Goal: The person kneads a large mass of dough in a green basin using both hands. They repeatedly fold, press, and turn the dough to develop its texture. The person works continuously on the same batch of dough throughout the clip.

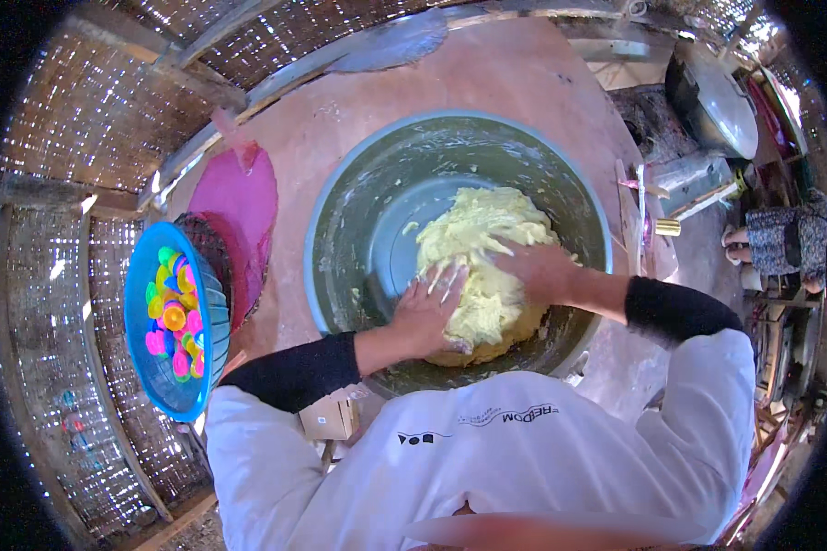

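Observation:
A big mound of pale yellow dough (492,216) lies in a wide, deep basin (345,220), toward its right side. My left hand (429,317) rests on the near left edge of the dough, its fingers spread and streaked with dough. Farther right, my right hand (540,273) presses onto the middle of the mound, fingers stretched out and their tips partly sunk in dough. Neither hand grasps anything. Smears of dough cling to the basin's inner wall.
Left of the basin is a blue plastic basket (213,354) of small bright-coloured round pieces, beside a pink sheet (239,193). A large lidded pot (726,106) stands at the far right, and another person (786,241) sits below it. A cardboard box (329,418) is near me.

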A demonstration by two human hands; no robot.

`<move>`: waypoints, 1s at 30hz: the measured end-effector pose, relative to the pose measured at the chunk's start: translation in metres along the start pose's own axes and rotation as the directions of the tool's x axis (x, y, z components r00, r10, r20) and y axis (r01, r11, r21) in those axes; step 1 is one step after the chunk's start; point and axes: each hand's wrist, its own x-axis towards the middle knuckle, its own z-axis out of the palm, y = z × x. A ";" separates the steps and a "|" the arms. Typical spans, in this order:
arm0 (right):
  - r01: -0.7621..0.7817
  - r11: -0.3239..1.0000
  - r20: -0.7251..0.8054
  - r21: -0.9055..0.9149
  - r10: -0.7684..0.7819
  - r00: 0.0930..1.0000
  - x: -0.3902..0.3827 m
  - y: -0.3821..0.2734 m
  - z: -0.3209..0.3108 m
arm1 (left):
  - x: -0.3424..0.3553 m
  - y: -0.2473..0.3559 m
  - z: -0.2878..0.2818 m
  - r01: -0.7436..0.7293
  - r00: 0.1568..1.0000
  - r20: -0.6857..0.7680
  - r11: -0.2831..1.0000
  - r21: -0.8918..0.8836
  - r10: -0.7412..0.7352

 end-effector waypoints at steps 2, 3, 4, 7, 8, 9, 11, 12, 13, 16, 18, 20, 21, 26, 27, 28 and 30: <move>0.031 0.998 -0.076 -0.051 -0.035 0.997 0.022 0.004 0.003 | 0.017 0.003 -0.005 0.109 0.992 0.066 0.994 -0.011 -0.108; 0.011 0.996 -0.069 -0.085 -0.017 0.997 0.037 0.005 0.002 | 0.028 -0.002 -0.009 0.179 0.980 0.092 0.984 -0.004 -0.178; -0.005 0.992 -0.060 -0.126 -0.003 0.998 0.055 0.008 -0.001 | 0.042 -0.008 -0.009 0.251 0.962 0.110 0.968 0.001 -0.249; -0.048 0.993 -0.111 -0.106 0.036 0.993 0.096 0.027 -0.003 | 0.065 -0.026 -0.007 0.304 0.947 -0.082 0.949 -0.081 -0.311; -0.043 0.995 -0.164 -0.089 0.028 0.986 0.113 0.040 0.005 | 0.071 -0.033 -0.007 0.333 0.928 -0.135 0.936 -0.114 -0.347; -0.037 0.997 -0.220 -0.073 0.020 0.975 0.129 0.051 0.011 | 0.078 -0.040 -0.008 0.360 0.904 -0.188 0.921 -0.148 -0.383; -0.148 0.989 -0.183 0.009 0.147 0.972 0.152 0.055 0.005 | 0.095 -0.066 0.011 0.437 0.822 -0.257 0.852 -0.289 -0.509; -0.205 0.978 -0.164 0.041 0.209 0.964 0.162 0.054 0.002 | 0.102 -0.074 0.013 0.460 0.771 -0.290 0.810 -0.362 -0.568; -0.247 0.966 -0.237 0.082 0.259 0.936 0.166 0.057 0.005 | 0.110 -0.074 0.004 0.488 0.737 -0.257 0.756 -0.437 -0.625; -0.251 0.950 -0.315 0.186 0.300 0.901 0.163 0.060 0.016 | 0.118 -0.068 -0.007 0.522 0.713 -0.155 0.665 -0.534 -0.684; -0.109 0.977 -0.207 0.182 0.147 0.967 0.144 0.061 0.015 | 0.118 -0.079 -0.002 0.484 0.780 -0.136 0.726 -0.489 -0.611; 0.095 0.980 -0.074 0.175 -0.083 0.994 0.105 0.056 0.002 | 0.096 -0.076 -0.007 0.399 0.895 -0.049 0.844 -0.359 -0.444; 0.119 0.980 0.052 0.162 -0.129 0.990 0.094 0.056 0.007 | 0.080 -0.070 -0.010 0.351 0.931 0.008 0.890 -0.290 -0.365; 0.211 0.976 0.111 -0.059 -0.204 0.973 0.001 0.000 0.001 | 0.006 0.010 -0.006 0.077 0.997 -0.020 0.987 0.140 -0.075; 0.206 0.973 0.108 -0.106 -0.194 0.975 -0.008 -0.007 0.004 | 0.004 0.017 0.001 0.058 0.997 -0.060 0.985 0.165 -0.049; 0.189 0.971 0.044 -0.146 -0.185 0.982 -0.011 -0.013 0.015 | 0.001 0.022 0.006 0.058 0.994 -0.097 0.981 0.184 -0.041; 0.146 0.960 -0.091 -0.238 -0.172 0.981 -0.001 -0.019 0.035 | 0.012 0.013 0.014 0.064 0.993 -0.114 0.976 0.209 -0.040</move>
